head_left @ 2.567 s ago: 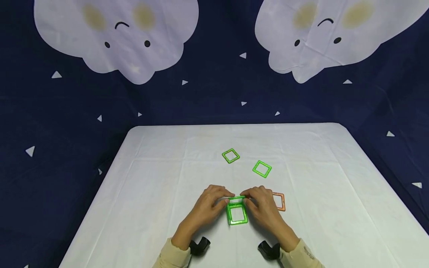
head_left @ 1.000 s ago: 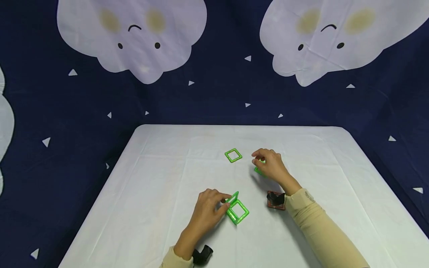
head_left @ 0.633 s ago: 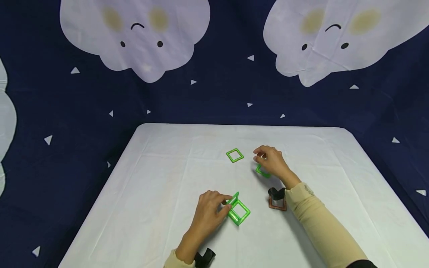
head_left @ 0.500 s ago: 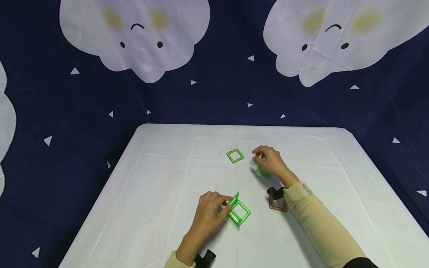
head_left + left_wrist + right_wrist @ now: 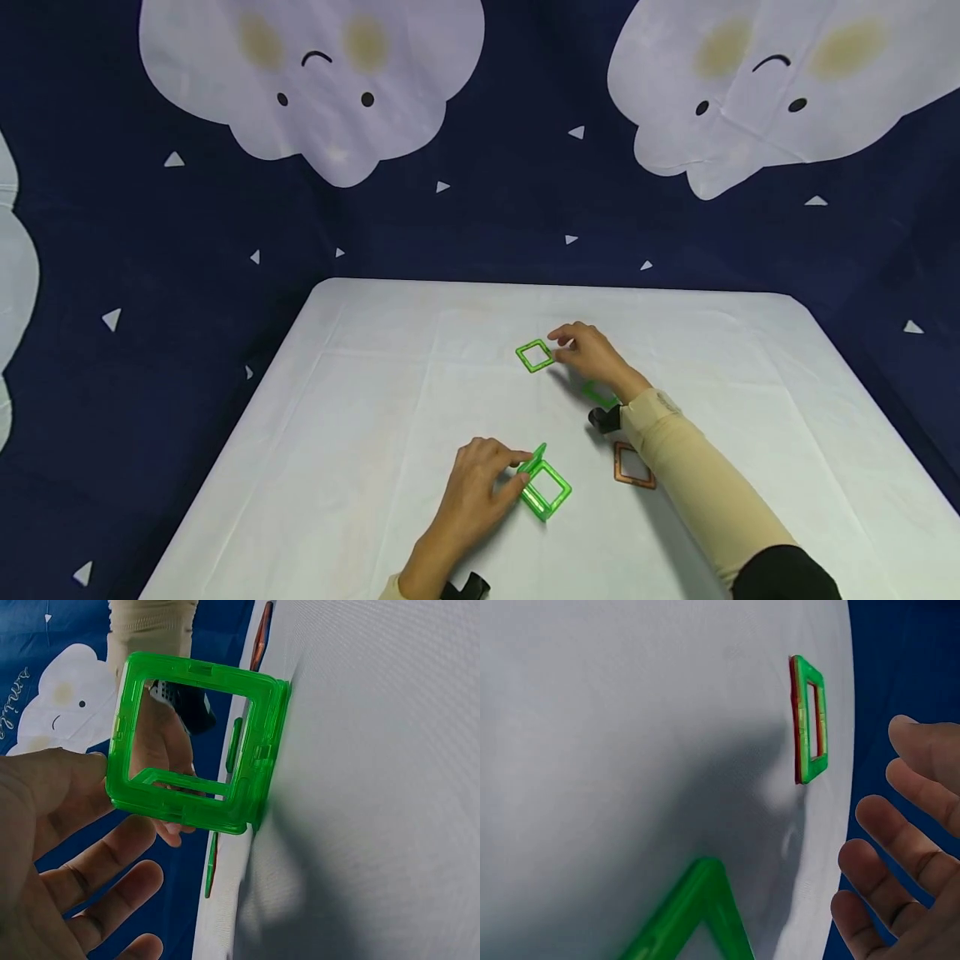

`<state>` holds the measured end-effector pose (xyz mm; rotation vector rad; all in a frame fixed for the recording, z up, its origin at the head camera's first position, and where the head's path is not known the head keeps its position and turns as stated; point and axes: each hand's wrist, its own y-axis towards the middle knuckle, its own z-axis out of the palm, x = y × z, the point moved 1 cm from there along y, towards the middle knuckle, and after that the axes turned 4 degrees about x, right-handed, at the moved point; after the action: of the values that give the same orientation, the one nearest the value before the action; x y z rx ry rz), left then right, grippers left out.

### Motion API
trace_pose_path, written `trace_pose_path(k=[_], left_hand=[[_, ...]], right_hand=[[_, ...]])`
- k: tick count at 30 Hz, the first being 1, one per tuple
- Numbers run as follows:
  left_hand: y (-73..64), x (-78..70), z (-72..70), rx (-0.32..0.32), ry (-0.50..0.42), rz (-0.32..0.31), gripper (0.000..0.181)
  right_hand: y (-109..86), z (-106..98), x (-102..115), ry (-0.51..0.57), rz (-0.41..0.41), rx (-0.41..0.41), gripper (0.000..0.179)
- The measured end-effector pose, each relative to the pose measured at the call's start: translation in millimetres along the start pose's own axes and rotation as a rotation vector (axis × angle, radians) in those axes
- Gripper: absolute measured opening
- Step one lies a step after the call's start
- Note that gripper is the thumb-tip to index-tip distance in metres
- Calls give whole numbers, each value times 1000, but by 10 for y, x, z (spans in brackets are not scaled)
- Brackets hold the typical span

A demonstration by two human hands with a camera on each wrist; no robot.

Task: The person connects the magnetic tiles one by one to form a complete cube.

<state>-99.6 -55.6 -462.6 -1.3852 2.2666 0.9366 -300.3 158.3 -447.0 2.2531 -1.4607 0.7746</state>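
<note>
Joined green frames (image 5: 534,502) sit at the tips of the left hand (image 5: 474,483), whose thumb and forefinger pinch their near-left side while the other fingers stay free, curved. One frame lies on the white table (image 5: 360,433) just right of those fingertips, square with no long axis, a corner pointing towards the person; another rises tilted from its edge beside the forefinger.

The right hand (image 5: 588,352) holds nothing, its fingers loosely bent and spread. Just left of its fingertips lies a far green tile (image 5: 802,735), red underneath, also set cornerwise; I cannot tell whether they touch. Behind those fingers, below the wrist, lies a second green tile (image 5: 669,919); nearer the person, beside the sleeve (image 5: 697,475), an orange frame (image 5: 618,462).
</note>
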Motion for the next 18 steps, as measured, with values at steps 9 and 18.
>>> trace_pose_path(k=[9,18], left_hand=[[-11,11,1,-28,7,34,22],[-13,7,-4,-44,-3,38,21]], right_hand=[[234,42,11,-59,33,92,36],[331,89,-70,-97,34,127,39]])
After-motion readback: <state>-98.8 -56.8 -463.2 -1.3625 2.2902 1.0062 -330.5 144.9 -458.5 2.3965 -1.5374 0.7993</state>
